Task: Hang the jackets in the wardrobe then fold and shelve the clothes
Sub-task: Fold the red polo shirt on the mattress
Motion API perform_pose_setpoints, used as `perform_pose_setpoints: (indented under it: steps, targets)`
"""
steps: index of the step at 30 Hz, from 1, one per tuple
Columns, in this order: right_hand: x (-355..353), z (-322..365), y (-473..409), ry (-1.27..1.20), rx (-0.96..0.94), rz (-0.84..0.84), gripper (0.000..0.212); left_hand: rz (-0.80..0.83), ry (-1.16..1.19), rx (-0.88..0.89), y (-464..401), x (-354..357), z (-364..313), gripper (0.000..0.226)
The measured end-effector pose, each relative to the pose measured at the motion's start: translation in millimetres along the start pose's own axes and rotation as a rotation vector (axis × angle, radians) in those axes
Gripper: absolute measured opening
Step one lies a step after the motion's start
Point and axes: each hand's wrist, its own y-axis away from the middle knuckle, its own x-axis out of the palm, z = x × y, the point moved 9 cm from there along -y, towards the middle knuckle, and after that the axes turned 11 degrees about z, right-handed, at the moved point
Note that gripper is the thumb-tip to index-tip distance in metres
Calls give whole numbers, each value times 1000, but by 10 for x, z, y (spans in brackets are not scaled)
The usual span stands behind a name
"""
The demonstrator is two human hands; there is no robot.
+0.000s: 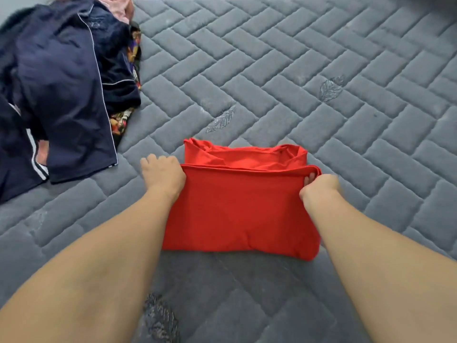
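2 bare forearms, no sleeves; left hand (162, 173), right hand (319, 188).

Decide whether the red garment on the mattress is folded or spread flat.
Folded, partly: the red garment lies doubled over, layered edges showing at its far side, where the left hand and right hand grip it.
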Motion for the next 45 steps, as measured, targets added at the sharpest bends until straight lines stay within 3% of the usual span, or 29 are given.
perform_pose_setpoints:
  steps: [2, 5, 6, 9, 11, 14, 16, 33, 37, 39, 42, 45]
  targets:
    - [363, 106, -174, 186, -31, 61, 12, -58, 18, 22, -378, -145, -160, 31]
    - [874, 186, -448, 487, -280, 162, 47, -63, 119, 20, -841, -96, -469, 44]
    - [1049, 153, -506, 681, -386, 178, 53, 1, 201, 9, -930, 60, -577, 54]
    - [1527, -563, -631, 1693, -721, 501, 65, 201, 465, -51, -973, 762, -815, 67]
    - [1474, -981, -768, 2038, -893, 574, 68, 130, 455, -39, -953, 997, -883, 69]
    - [1438, -1076, -877, 2031, -1070, 501, 70, 10, 378, -38, -1009, 1048, -892, 72]
    - [1468, -1054, -876, 2007, -1115, 491, 70, 17, 373, -51, -1029, 1032, -894, 74]
    - [1429, -1076, -894, 2000, -1149, 494, 70, 114, 329, -53, -971, 1039, -897, 79]
    - [1434, -1047, -805, 2014, -1127, 501, 70, 103, 557, 60, -922, 887, -743, 84]
    - [1455, -981, -747, 2041, -1101, 491, 74, 45, 746, -75, -710, 873, -272, 87]
    - [1817, -1046, -455, 2012, -1087, 693, 82, 145, 1019, -446, -82, 1297, 512, 63]
    - [2424, -1697, 137, 2069, -1071, 1089, 85, 370, 1299, -422, 293, 1640, 600, 41]
